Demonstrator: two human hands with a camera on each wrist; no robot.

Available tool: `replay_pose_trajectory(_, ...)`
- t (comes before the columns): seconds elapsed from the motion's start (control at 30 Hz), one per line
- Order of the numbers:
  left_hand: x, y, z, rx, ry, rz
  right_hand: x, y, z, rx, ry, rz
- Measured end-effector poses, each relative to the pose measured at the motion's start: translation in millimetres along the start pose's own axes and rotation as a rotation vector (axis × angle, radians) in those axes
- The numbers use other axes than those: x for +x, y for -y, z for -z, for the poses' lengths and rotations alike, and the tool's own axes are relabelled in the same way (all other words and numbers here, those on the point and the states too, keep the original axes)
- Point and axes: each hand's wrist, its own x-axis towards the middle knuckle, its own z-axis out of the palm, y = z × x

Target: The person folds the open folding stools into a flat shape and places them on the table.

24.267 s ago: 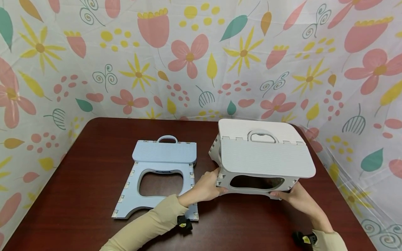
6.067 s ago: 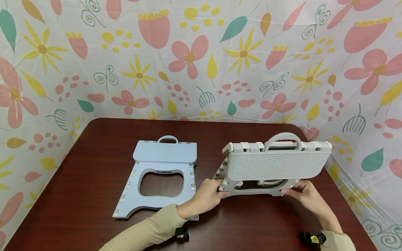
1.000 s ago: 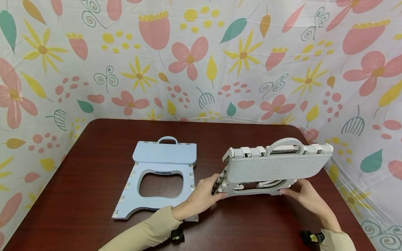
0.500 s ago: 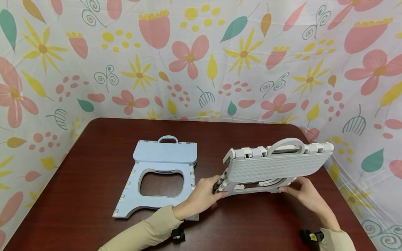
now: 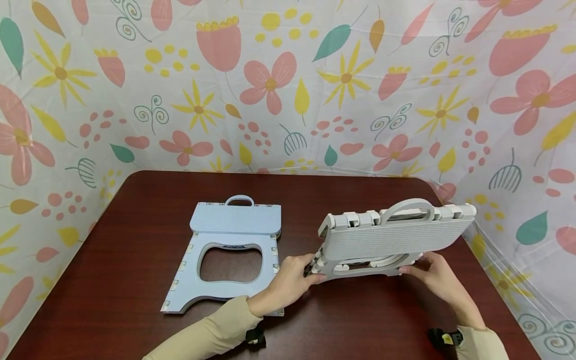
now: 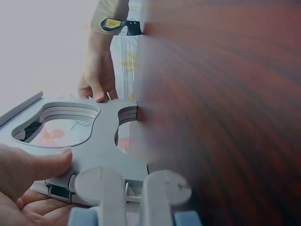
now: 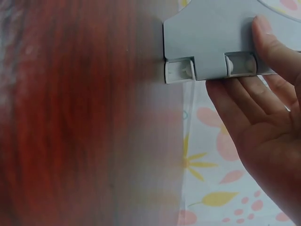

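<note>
A light grey folding step stool [image 5: 387, 240] stands at the table's right side, mostly folded. Its two top panels hang down from the hinged ridge, and its loop handle [image 5: 409, 204] sticks up. My left hand [image 5: 290, 280] grips the lower left end of its legs, thumb on the near face. At the lower right end my right hand [image 5: 438, 280] holds the other edge, thumb in front and fingers behind. In the left wrist view the leg panels [image 6: 101, 157] lie close together. A hinge gap [image 7: 241, 64] shows beside my right fingers.
A light blue folding step stool [image 5: 236, 220] lies folded flat on the dark red-brown table [image 5: 148, 215], left of my left forearm. Behind and to the sides hangs a floral-print cloth [image 5: 288, 90].
The grey stool stood open with a flat top 24 seconds ago; now its top is folded down and its legs drawn together. Over the last second it leans back slightly, both hands still holding it.
</note>
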Motion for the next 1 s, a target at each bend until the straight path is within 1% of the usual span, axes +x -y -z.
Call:
replay_pose_trajectory(0.23, -0.8, 1.2, 0.7, -0.046, -0.025, 0.005, 0.2, -0.4, -0.5, 0.008, -0.009, -0.006)
replay_pose_trajectory(0.43, 0.2, -2.9, 6.3, -0.063, -0.026, 0.003, -0.3, 2.5, 0.5, 0.087, -0.015, -0.009)
replay_pose_trajectory(0.53, 0.6, -5.6, 9.8, -0.057, -0.031, -0.008, -0.8, 3.4, 1.5, 0.124, -0.019, 0.008)
replay_pose_trajectory(0.73, 1.5, -9.1, 15.9, -0.067, -0.048, -0.033, -0.7, 3.5, 3.8, 0.133, -0.050, 0.066)
replay_pose_trajectory(0.9, 2.5, -9.9, 18.3, -0.080, -0.052, -0.029, -1.4, 4.2, 5.0, 0.161, -0.038, 0.065)
replay_pose_trajectory(1.0, 2.8, -10.1, 18.8, -0.105, -0.046, -0.016, -1.1, 6.4, 5.8, 0.146, -0.041, 0.048)
